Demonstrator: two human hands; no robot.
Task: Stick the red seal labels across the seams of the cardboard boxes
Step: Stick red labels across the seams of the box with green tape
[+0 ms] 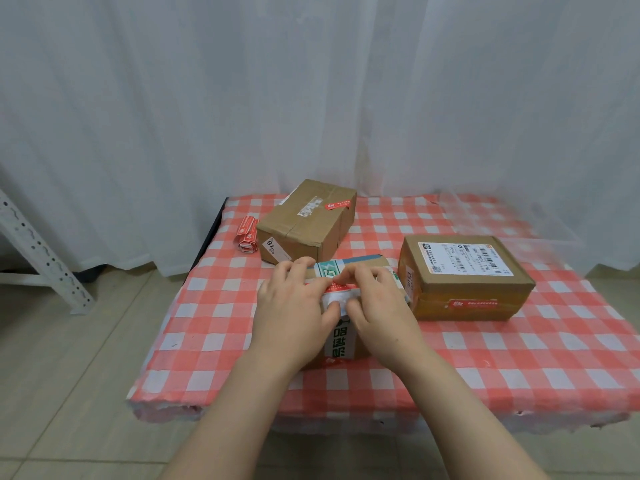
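Between left hand (294,308) and right hand (379,306) sits the pinched label (337,288) — red, white-edged.

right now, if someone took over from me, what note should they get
Left hand and right hand: fingers on a red label atop the middle box; pressing or pinching, unclear.
Done: far box has a top seal, right box a front seal across its seam.
Spare labels lie left of the far box.
To do: finish the middle box's label.
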